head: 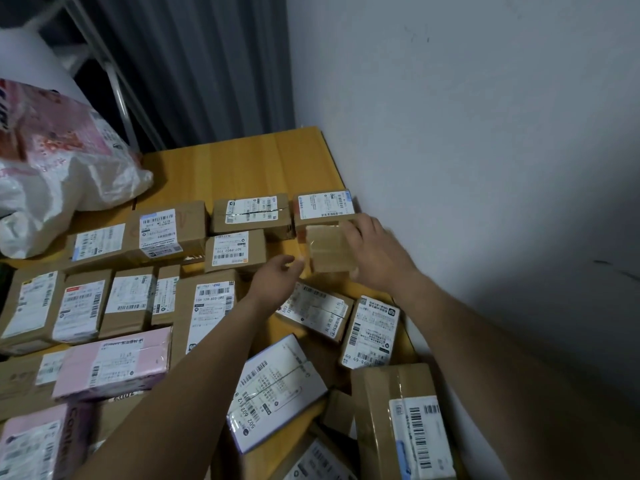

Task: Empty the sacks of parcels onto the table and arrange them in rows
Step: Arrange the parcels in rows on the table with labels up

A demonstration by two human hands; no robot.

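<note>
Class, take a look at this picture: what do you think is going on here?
A person is sorting parcels on a wooden table beside a wall. The right hand grips a small brown box at the far right end of the back row. The left hand hovers close beside it, holding nothing. Most lie in rows, labels up, while a few loose parcels nearer the person lie askew. A white sack sits at the far left.

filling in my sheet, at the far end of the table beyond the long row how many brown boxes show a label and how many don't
brown boxes with a label facing up: 5
plain brown box with no label showing, gripped by the right hand: 1
total: 6
</note>
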